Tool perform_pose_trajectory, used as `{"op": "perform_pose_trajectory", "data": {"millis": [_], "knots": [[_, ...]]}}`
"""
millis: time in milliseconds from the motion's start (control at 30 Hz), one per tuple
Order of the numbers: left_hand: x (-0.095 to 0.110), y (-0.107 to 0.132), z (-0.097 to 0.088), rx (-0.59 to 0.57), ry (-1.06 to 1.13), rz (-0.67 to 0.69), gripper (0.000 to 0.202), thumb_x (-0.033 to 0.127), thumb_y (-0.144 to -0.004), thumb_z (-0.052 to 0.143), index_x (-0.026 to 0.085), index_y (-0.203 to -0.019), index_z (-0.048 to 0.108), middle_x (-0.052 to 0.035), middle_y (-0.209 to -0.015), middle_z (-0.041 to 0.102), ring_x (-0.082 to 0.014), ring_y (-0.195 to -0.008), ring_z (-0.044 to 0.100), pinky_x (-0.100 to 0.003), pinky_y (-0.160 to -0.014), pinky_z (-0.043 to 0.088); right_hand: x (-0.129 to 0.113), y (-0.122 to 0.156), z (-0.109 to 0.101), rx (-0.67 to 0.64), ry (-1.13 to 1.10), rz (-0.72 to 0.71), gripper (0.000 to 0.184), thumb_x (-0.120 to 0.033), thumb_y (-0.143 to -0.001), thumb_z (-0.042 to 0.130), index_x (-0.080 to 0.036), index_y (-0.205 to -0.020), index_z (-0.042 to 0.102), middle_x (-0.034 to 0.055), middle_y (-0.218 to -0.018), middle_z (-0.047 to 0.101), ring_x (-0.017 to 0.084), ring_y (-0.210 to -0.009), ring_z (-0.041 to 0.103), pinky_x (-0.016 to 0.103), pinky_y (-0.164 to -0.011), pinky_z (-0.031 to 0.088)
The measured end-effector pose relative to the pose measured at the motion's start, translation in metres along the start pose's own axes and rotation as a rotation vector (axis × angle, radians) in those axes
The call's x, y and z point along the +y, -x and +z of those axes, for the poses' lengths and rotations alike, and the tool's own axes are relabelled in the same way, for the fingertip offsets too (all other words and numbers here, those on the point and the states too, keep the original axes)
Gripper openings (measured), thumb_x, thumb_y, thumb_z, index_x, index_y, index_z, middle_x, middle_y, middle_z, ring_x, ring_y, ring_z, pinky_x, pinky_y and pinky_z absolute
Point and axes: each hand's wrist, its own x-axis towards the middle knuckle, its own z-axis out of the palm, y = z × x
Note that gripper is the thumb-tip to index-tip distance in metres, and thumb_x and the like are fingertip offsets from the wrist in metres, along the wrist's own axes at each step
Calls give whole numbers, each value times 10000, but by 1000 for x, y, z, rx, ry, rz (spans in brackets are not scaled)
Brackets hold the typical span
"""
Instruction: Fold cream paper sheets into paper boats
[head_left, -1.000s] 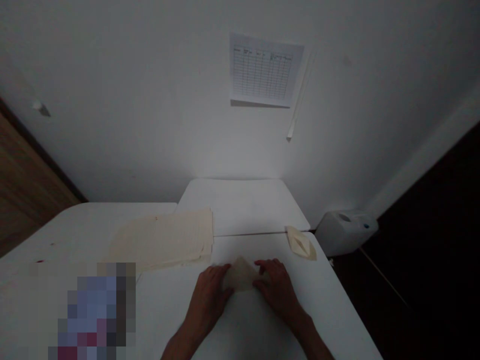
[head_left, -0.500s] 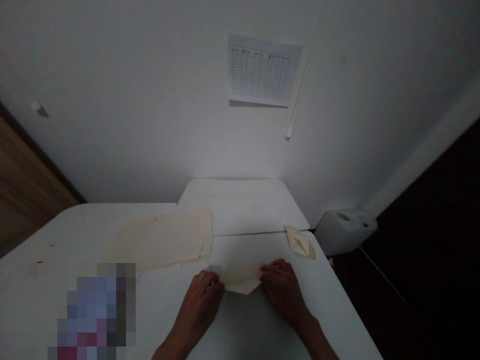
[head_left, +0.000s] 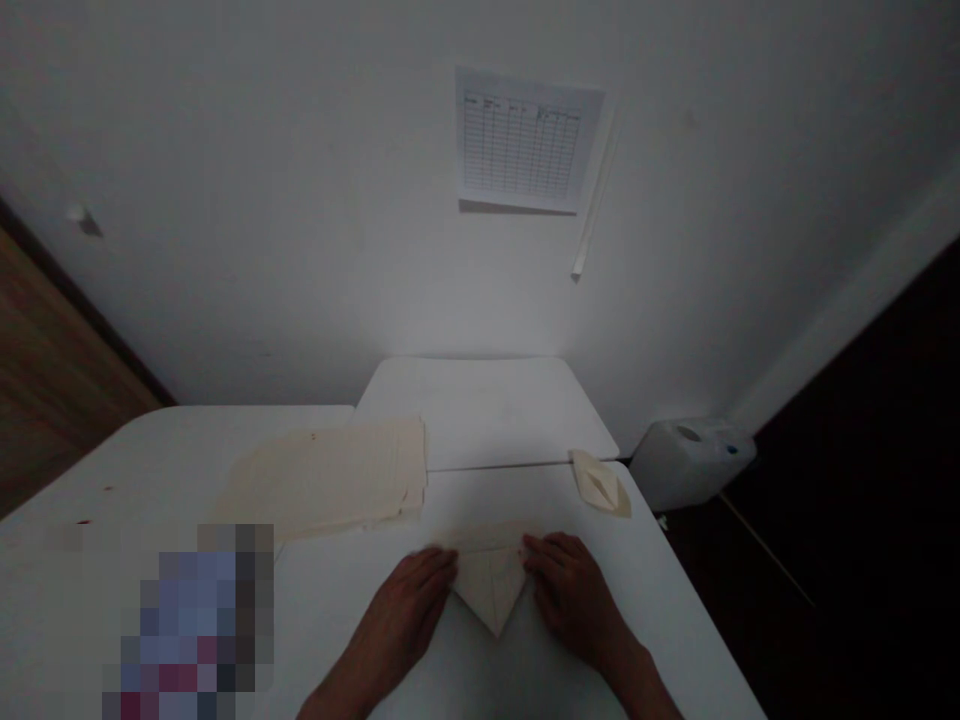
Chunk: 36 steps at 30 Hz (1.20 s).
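A cream paper folded into a downward-pointing triangle point(head_left: 491, 583) lies flat on the white table point(head_left: 660, 620) in front of me. My left hand point(head_left: 405, 610) rests at its left edge, fingertips pressed together on the upper left corner. My right hand point(head_left: 577, 590) mirrors it on the right side, with fingertips on the upper right corner. Both hands hold the paper down against the table.
A stack of cream sheets point(head_left: 330, 478) lies to the left behind the hands. A finished folded paper boat point(head_left: 600, 485) sits at the right table edge. A second white table point(head_left: 484, 405) stands behind, against the wall with a printed chart point(head_left: 521, 140). A white container point(head_left: 694, 455) stands on the floor at the right.
The paper was turned over and laid flat, its point now towards me. Both hands shifted slightly nearer and now press its upper corners.
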Motion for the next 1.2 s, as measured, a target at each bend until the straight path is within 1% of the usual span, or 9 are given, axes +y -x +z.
{"op": "perform_pose_trajectory", "data": {"millis": [167, 233, 300, 433, 600, 767, 900, 1000, 1200], "knots": [[1, -1, 0, 1, -19, 19, 305, 157, -904, 484, 228, -1156, 641, -64, -1212, 664, -247, -1128, 608, -452, -944, 525, -9, 0, 7, 39, 51, 33, 143, -199, -888, 560, -212, -1001, 648, 52, -1230, 629, 258, -1101, 528, 437, -975, 392], [2, -1, 2, 8, -20, 24, 302, 148, -901, 486, 235, -1138, 652, -57, -1202, 670, -246, -1122, 613, -445, -938, 531, -16, -4, 13, 64, 72, 55, 140, -214, -900, 564, -205, -1014, 646, 63, -1201, 641, 260, -1106, 531, 441, -977, 400], [3, -1, 4, 13, -9, 31, 298, 143, -901, 488, 240, -1126, 658, -49, -1196, 675, -241, -1115, 618, -434, -933, 537, -23, -9, 18, 63, 56, 38, 150, -200, -899, 570, -205, -1030, 643, 61, -1201, 640, 247, -1102, 538, 423, -982, 411], [7, -1, 0, -17, 39, 17, 271, 151, -907, 501, 239, -1103, 666, -42, -1180, 683, -237, -1099, 624, -428, -943, 532, -34, -16, 25, 14, -24, -54, 162, -153, -896, 572, -224, -1021, 647, 24, -1205, 638, 207, -1091, 549, 355, -978, 435], [8, -3, -11, -83, 154, -50, 203, 203, -927, 530, 250, -1056, 680, -39, -1147, 688, -226, -1085, 612, -426, -969, 505, -30, -16, 31, 33, -23, -95, 188, -164, -908, 575, -254, -1047, 665, 15, -1227, 636, 204, -1126, 543, 373, -985, 442], [11, -7, -20, -122, 245, -56, 211, 181, -950, 482, 235, -1006, 679, -43, -1066, 680, -197, -1000, 609, -354, -879, 530, -28, -18, 31, 34, -54, -118, 185, -142, -909, 571, -247, -1004, 689, 28, -1165, 666, 195, -1096, 567, 358, -976, 456], [16, -8, -23, -92, 280, -40, 222, 152, -939, 474, 231, -959, 681, -45, -968, 668, -188, -934, 608, -309, -806, 534, -29, -23, 28, 7, -118, -119, 195, -106, -897, 578, -231, -991, 694, 18, -1041, 695, 165, -997, 594, 284, -894, 487], [18, -8, -21, -62, 309, -51, 226, 144, -928, 474, 227, -904, 682, -49, -916, 660, -185, -886, 615, -297, -765, 532, -29, -25, 30, -11, -122, -135, 203, -99, -877, 601, -233, -995, 697, 9, -1010, 697, 151, -975, 597, 256, -857, 492], [18, -14, -17, -57, 414, -170, 182, 172, -912, 505, 226, -834, 661, -34, -864, 656, -176, -838, 621, -291, -748, 525, -38, -23, 27, -13, -102, -136, 188, -85, -866, 578, -213, -952, 685, 26, -998, 677, 159, -968, 577, 260, -850, 486]]}}
